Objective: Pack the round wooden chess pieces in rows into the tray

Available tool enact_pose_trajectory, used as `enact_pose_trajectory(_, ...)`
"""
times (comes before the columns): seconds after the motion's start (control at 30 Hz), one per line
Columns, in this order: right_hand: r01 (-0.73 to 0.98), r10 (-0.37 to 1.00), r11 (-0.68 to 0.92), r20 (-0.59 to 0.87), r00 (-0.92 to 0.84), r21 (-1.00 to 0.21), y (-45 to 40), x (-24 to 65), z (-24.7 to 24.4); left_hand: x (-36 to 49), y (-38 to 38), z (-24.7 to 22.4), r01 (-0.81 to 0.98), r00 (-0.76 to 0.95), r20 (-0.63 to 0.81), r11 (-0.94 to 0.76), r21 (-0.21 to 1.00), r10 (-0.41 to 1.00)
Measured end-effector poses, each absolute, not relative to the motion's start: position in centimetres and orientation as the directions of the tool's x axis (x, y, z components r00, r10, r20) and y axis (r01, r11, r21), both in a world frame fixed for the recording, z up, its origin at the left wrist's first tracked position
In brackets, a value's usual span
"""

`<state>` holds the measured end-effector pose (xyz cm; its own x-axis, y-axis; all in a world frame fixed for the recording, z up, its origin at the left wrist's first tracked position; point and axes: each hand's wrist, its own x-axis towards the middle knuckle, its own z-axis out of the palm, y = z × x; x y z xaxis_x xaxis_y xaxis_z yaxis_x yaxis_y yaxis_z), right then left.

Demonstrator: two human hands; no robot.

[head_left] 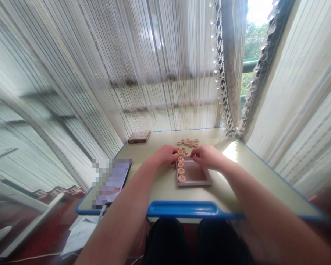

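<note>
Left hand [167, 154] and right hand [205, 156], both half-curled, any grip on a piece indiscernible, flank the far end of a shallow box [195, 183], whose left wall apparently keeps xiangqi pieces [181, 171] in column.

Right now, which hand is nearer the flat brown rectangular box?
Left: the left hand is right of the box and nearer the camera; the right hand is farther right.

Bright daylight enters far right through the window [255, 48], partly blown out; glare patch, right, on the table [253, 173]. Curtains [168, 48] backlit. Edges stretched, blurred; game pieces [182, 178] fairly sharp. Device [123, 173] at left pixelated.
</note>
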<state>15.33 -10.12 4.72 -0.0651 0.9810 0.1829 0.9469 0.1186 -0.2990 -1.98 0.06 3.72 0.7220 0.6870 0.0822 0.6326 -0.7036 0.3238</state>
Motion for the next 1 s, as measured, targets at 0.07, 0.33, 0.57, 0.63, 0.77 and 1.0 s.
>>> enact_pose_trajectory(0.07,0.949,0.973,0.014,0.224,0.06,-0.314,-9.5,16.3,4.5,-1.9,0.0,3.6,0.65,0.702,0.103,-0.692,0.314,0.705)
enact_pose_trajectory(0.33,0.91,0.945,-0.06,0.269,0.184,-0.409,-6.9,18.7,1.9,-1.7,0.0,3.3,0.686,0.653,0.224,-0.691,0.23,0.723)
enact_pose_trajectory(0.57,0.857,0.929,0.074,0.348,0.126,-0.509,-4.8,19.7,-0.3,-1.2,0.4,2.8,0.716,0.581,0.361,-0.669,0.199,0.73)
enact_pose_trajectory(0.63,0.826,0.932,0.068,0.331,0.147,-0.559,-4.4,19.9,-0.5,-1.1,0.7,2.5,0.699,0.584,0.38,-0.682,0.214,0.718)
enact_pose_trajectory(0.77,0.806,0.948,0.076,0.293,0.124,-0.586,-4.3,19.9,-0.5,-1.2,1.4,2.1,0.679,0.632,0.326,-0.705,0.207,0.704)
enact_pose_trajectory(1.0,0.802,0.937,0.071,0.315,0.15,-0.593,-5.2,18.8,0.5,-1.4,1.5,2.1,0.685,0.643,0.293,-0.703,0.193,0.708)
